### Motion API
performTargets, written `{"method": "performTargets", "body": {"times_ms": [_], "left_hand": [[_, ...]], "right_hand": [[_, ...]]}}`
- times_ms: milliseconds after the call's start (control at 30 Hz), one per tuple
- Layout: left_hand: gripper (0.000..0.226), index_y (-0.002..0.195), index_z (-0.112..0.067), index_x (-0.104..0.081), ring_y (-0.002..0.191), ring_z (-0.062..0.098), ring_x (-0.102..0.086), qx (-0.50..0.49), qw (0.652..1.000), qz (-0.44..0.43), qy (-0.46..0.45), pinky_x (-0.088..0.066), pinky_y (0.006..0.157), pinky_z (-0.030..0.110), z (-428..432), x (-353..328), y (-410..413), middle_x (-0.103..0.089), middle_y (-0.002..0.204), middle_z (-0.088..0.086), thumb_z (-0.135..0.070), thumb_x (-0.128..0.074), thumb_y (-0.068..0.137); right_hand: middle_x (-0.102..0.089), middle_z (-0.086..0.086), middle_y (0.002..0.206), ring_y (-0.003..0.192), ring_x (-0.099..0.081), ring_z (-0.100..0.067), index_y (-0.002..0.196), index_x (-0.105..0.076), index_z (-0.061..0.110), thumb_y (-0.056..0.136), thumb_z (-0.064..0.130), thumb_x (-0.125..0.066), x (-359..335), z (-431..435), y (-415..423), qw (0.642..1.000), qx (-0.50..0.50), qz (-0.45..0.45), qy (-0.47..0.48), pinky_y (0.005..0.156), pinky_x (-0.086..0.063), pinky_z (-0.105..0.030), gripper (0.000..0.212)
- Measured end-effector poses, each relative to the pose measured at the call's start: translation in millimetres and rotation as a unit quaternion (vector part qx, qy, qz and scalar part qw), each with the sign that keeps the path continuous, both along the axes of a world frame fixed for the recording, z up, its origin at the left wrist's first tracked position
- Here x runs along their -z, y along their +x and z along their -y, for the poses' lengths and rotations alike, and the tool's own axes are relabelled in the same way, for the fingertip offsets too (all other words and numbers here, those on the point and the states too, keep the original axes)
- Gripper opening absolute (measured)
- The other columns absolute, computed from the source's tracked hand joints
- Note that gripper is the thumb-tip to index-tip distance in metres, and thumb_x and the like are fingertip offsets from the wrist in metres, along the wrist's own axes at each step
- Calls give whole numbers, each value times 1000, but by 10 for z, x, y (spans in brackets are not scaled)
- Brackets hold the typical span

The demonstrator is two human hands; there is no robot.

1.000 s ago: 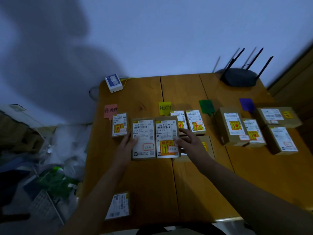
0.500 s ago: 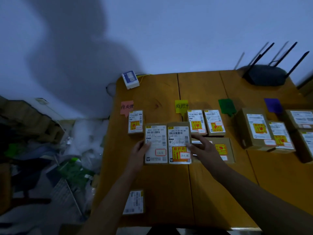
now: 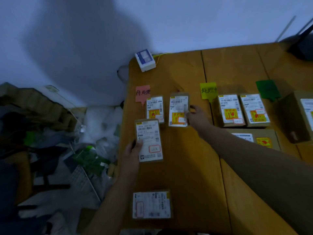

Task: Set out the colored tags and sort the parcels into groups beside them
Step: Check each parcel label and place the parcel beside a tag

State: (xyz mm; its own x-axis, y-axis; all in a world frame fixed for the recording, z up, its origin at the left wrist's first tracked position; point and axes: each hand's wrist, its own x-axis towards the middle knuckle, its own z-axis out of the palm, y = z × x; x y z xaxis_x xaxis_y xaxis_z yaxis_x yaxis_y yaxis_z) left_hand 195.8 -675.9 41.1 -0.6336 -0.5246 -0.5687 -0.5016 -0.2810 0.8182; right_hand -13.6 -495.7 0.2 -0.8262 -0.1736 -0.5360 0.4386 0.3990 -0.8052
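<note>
both parcels moved up-left since earlier frames, toward pink tag (image 3: 142, 93). right hand (image 3: 196, 116) pinches orange-label parcel (image 3: 178, 110) at centre, beside placed parcel (image 3: 155, 108). left hand (image 3: 133, 152) grips white-label parcel (image 3: 149, 140) below. risk: crowding knocks the placed parcel askew.

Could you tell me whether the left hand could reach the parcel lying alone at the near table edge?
Probably not at once: the left hand is holding a parcel. The lone parcel lies uncovered beside that forearm, so nothing else blocks it.
</note>
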Motion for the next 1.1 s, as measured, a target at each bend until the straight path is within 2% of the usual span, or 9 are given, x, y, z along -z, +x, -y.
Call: {"method": "performTargets", "body": {"times_ms": [100,233,433,500,567,700,867,1000,1100], "left_hand": [[37,130,-23,-67,91,21,-80,-6,1000,-20,4,-66,75,39,95,49,-51,-82,103,0,-40,-66,98],[35,127,-27,-68,91,21,-80,7,999,-38,15,-64,68,29,196,79,-91,-82,104,-1,-44,-68,96],[29,124,-30,-68,89,21,-80,25,998,-60,18,-63,65,27,167,21,-191,-82,103,-2,-41,-66,98],[30,125,-27,-69,90,21,-80,36,996,-77,23,-62,65,26,101,-41,-248,-81,105,0,-40,-65,98],[25,122,-30,-69,90,19,-80,49,995,-88,22,-62,65,25,-19,-103,-331,-81,107,-1,-39,-64,99],[41,140,-20,-60,96,19,-78,91,991,-98,12,-63,71,30,-455,-263,-565,-76,120,6,-32,-61,101],[41,141,-24,-58,89,14,-78,136,983,-123,-3,-62,65,26,-1141,-436,-793,-74,120,7,-31,-63,101],[42,140,-34,-56,90,13,-78,160,977,-138,20,-63,65,27,-1745,-588,-877,-73,121,0,-31,-64,99],[40,140,-38,-56,96,11,-77,181,973,-141,29,-63,69,28,-2251,-648,-875,-73,124,-4,-32,-59,101]], "right_hand": [[-62,-21,141,119,-64,-42,153,-43,9,108,32,-55,186,217,-157,1000,9,-9,26,98,-53,-60,52],[-65,-17,132,105,-67,-36,149,-48,9,108,34,-50,355,405,-205,998,23,-13,52,87,-58,-54,48],[-59,-17,145,110,-66,-33,154,-45,12,107,34,-54,347,350,-90,995,36,-35,88,77,-57,-40,53],[-56,-16,147,117,-61,-32,153,-45,14,104,37,-58,187,216,18,988,51,-84,115,83,-54,-38,56],[-65,-9,131,113,-62,-24,143,-56,16,101,36,-62,-13,33,207,985,51,-138,92,91,-52,-39,46],[-77,10,85,83,-69,-17,105,-72,29,106,35,-56,-452,-391,712,992,22,-48,-114,71,-57,-29,17],[-74,-2,121,105,-76,-22,143,-57,25,99,42,-66,-812,-1065,933,984,33,-7,-174,86,-64,-39,48],[-70,-3,129,109,-74,-18,150,-52,21,99,37,-68,-977,-1725,914,983,65,-29,-171,77,-62,-25,56],[-70,-3,127,109,-74,-17,151,-52,22,100,40,-67,-1039,-2253,895,983,77,-44,-161,80,-64,-29,57]]}}
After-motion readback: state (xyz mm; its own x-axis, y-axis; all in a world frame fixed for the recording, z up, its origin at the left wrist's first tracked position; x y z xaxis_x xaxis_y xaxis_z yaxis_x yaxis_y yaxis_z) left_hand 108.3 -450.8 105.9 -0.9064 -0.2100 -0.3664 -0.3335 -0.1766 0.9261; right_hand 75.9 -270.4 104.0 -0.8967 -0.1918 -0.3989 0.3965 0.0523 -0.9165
